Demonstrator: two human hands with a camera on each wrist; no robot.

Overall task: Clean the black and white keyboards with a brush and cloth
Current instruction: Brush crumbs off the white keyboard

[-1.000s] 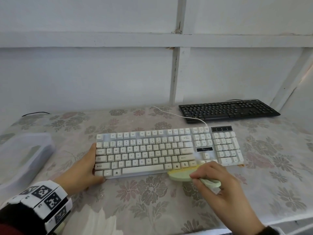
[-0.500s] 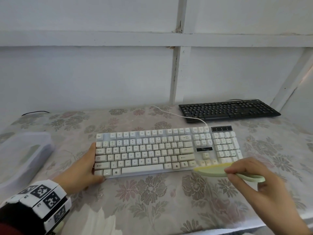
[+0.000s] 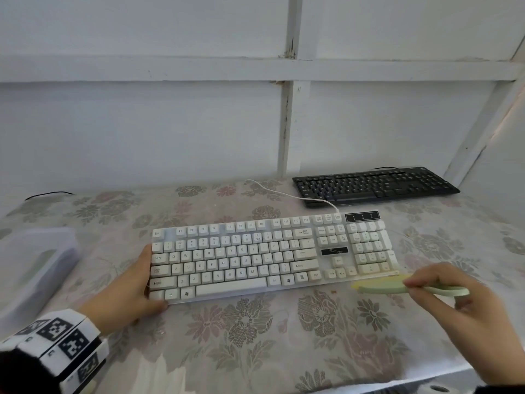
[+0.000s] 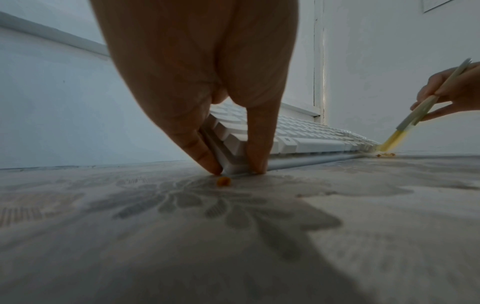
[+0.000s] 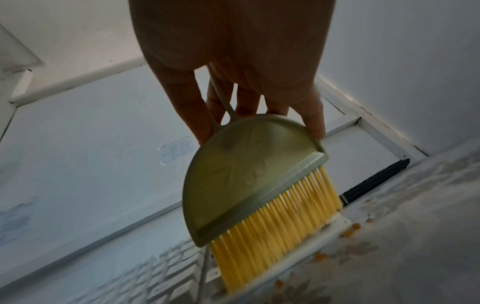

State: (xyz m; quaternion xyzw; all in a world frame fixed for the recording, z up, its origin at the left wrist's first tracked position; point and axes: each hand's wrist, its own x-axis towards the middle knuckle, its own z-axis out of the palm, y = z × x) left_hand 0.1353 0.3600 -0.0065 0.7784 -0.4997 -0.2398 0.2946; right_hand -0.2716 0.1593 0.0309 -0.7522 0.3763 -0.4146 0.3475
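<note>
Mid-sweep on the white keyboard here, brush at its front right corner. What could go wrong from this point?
1. The green-handled brush with yellow bristles is flicking orange crumbs onto the floral tablecloth; they may scatter or drift back under the white keyboard.
2. One crumb already lies by the left hand that steadies the keyboard and could be missed.
3. The right hand holds the thin handle loosely; it might slip.
</note>
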